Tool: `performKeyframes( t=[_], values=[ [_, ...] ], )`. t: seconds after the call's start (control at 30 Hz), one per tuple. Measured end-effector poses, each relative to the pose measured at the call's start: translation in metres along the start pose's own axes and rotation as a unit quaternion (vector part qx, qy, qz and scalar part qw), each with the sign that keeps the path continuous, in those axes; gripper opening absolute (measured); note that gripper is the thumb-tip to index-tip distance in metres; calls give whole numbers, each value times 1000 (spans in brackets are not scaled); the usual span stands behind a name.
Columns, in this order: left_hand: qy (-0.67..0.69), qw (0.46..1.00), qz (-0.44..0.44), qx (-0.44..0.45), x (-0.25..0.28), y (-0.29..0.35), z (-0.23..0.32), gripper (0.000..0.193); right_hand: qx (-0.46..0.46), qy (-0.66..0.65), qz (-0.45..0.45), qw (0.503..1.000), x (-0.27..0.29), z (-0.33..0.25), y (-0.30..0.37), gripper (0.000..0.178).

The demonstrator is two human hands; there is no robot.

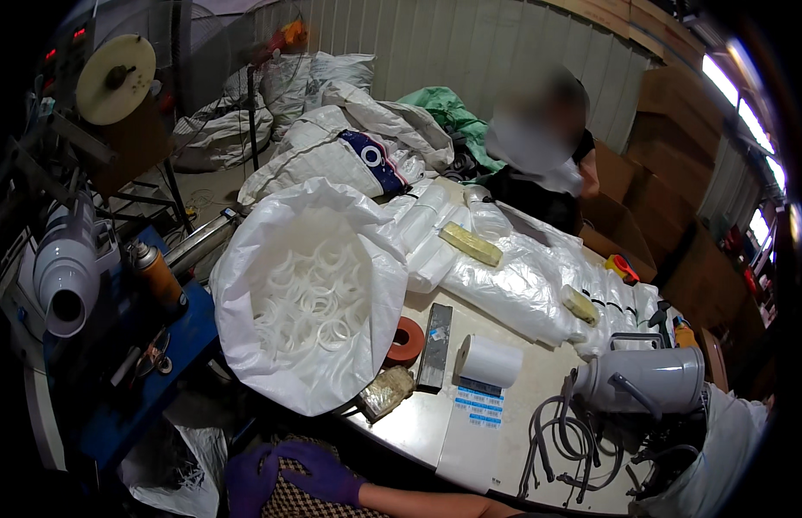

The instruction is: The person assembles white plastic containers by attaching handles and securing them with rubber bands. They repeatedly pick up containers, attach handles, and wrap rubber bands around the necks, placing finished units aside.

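My two hands, in purple gloves, rest together on a brown-and-black checked cloth at the lower edge. My right hand (319, 472) lies flat on the cloth with its fingers stretched toward the left one. Beside it, the fingers of my left hand (250, 482) are dark and partly hidden. Neither hand is seen holding an object. Above them stands a large white sack (238, 285), open at the top, holding many translucent plastic rings (319, 298). A tape-wrapped block (387, 393) lies on the table by the sack, nearest my right hand.
On the table (418, 432) are a red-brown tape roll (407, 338), a grey bar (434, 347), a white label roll (491, 360), grey straps (561, 440), a grey cylindrical body (647, 380) and plastic-wrapped bundles (513, 289). Across it is another person (539, 186). A blue bench (189, 332) with a spray can (157, 274) stands left.
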State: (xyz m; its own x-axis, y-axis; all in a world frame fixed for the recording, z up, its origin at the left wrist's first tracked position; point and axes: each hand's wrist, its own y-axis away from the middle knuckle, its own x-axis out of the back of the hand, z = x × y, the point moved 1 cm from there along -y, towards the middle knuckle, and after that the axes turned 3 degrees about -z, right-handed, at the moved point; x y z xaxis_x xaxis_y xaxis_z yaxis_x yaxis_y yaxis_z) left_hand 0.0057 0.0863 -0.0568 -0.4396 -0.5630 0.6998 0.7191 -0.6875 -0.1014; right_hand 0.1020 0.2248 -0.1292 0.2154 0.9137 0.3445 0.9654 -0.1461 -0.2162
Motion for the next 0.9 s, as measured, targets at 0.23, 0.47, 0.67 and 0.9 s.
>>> performKeyframes(
  t=[0.23,0.47,0.67,0.9],
  values=[
    [12,1000,9,5,1,0,-7,29,-1,19,-5,1000,0,0,0,52],
    [2,1000,24,-11,-1,3,-13,25,-1,18,0,1000,-5,5,1,49],
    [0,999,44,-23,0,5,-9,23,26,24,10,999,-5,5,-1,45],
    [-13,999,43,-9,3,16,-7,24,32,7,14,999,-4,0,-2,44]
  ],
)
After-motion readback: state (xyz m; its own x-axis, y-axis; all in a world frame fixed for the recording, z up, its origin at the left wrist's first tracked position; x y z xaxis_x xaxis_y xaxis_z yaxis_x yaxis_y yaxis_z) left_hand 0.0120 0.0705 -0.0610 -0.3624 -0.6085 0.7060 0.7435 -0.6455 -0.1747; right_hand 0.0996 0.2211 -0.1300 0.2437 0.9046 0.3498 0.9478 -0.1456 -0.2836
